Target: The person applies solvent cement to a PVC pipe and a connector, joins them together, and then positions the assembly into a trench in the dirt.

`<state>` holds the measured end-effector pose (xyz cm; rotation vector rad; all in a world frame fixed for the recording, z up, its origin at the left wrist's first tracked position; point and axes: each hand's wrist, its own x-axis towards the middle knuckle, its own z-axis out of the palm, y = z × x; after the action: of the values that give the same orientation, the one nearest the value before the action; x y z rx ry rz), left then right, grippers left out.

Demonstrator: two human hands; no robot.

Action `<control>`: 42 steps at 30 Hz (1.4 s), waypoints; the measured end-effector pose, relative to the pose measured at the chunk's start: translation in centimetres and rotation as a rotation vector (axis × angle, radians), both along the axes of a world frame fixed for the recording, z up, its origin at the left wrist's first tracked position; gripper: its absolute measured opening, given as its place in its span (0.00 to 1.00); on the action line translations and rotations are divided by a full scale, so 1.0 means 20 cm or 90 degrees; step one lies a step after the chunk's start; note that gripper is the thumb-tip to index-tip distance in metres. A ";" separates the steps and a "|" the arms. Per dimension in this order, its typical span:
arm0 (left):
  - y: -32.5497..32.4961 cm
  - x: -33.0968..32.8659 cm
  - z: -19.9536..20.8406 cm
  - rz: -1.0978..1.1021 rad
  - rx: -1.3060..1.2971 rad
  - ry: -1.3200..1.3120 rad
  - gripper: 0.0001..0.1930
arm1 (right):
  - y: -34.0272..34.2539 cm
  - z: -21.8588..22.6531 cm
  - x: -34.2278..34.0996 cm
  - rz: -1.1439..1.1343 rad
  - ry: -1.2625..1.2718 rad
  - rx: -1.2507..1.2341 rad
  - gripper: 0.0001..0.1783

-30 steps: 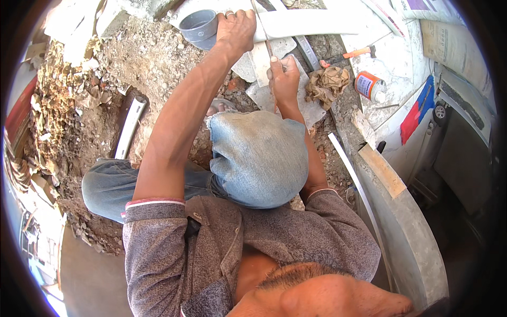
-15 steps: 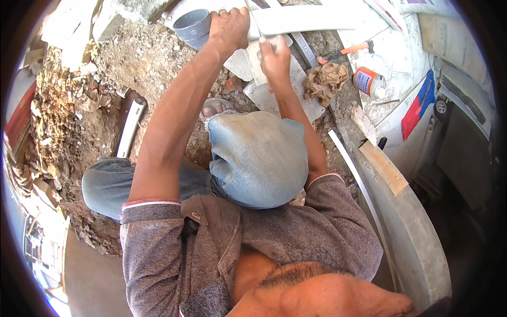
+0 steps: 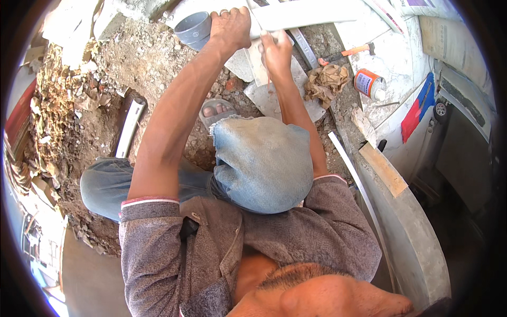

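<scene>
My left hand (image 3: 231, 27) is closed over a pipe, just beside the wide grey pipe fitting (image 3: 193, 28) at its left end. The white pipe (image 3: 309, 14) runs off to the right past that hand. Just below the pipe, my right hand (image 3: 277, 53) is closed around a thin, narrow tool, apparently a blade. A slim reddish strip of it (image 3: 268, 79) shows beneath the fist; its far end is hard to make out at the pipe. Pale flat slabs (image 3: 259, 67) lie under my right hand.
A crumpled brown paper (image 3: 326, 84), an orange-handled hammer (image 3: 355, 51) and an orange can (image 3: 369, 84) lie to the right. A metal bar (image 3: 303, 47) passes near my right hand. Rubble (image 3: 142, 58) covers the ground at left; a concrete ledge (image 3: 406, 222) curves along the right.
My right hand has come slightly down toward me, away from the pipe, and more of the reddish strip shows below it. My left hand keeps its hold on the pipe.
</scene>
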<state>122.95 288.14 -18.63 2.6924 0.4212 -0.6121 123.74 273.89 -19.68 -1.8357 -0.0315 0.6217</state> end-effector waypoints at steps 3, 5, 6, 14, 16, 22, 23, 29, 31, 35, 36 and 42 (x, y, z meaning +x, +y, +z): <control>0.03 -0.02 -0.03 -0.009 0.008 -0.012 0.32 | -0.04 -0.03 -0.08 -0.025 0.009 -0.020 0.11; 0.05 -0.03 -0.02 -0.021 0.012 0.017 0.32 | -0.13 0.00 -0.15 -0.005 0.044 -0.127 0.11; 0.06 -0.03 -0.02 -0.020 0.030 0.012 0.32 | -0.12 0.03 -0.15 -0.013 0.052 -0.107 0.12; 0.01 -0.07 -0.09 -0.073 0.050 -0.068 0.30 | 0.00 -0.19 -0.05 -0.017 -0.035 -0.058 0.15; 0.01 -0.03 -0.13 -0.047 0.022 -0.008 0.36 | -0.01 -0.29 0.00 -0.001 -0.074 -0.082 0.17; 0.05 0.03 0.10 -0.062 0.001 -0.021 0.41 | 0.04 0.04 0.02 0.035 -0.119 -0.043 0.14; 0.07 0.03 0.09 -0.076 -0.006 -0.015 0.43 | 0.05 0.00 0.01 0.028 -0.115 -0.017 0.14; 0.10 0.02 0.01 -0.111 -0.025 -0.034 0.40 | 0.07 -0.09 -0.02 -0.050 -0.018 0.080 0.12; 0.06 -0.01 -0.03 -0.096 0.003 -0.090 0.37 | 0.08 -0.10 -0.01 -0.064 -0.018 0.082 0.11; 0.00 -0.09 -0.13 -0.054 0.094 -0.223 0.26 | 0.15 -0.01 -0.02 -0.083 -0.028 0.060 0.12; 0.00 -0.10 -0.15 -0.046 0.112 -0.240 0.25 | 0.16 0.00 -0.03 -0.075 -0.047 0.053 0.12; -0.02 -0.07 -0.17 -0.034 0.148 -0.225 0.21 | 0.14 -0.21 0.00 -0.046 -0.194 0.016 0.15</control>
<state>121.53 287.75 -22.09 2.9590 0.3424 -0.0955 123.78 276.73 -23.79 -1.8845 -0.1736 0.2852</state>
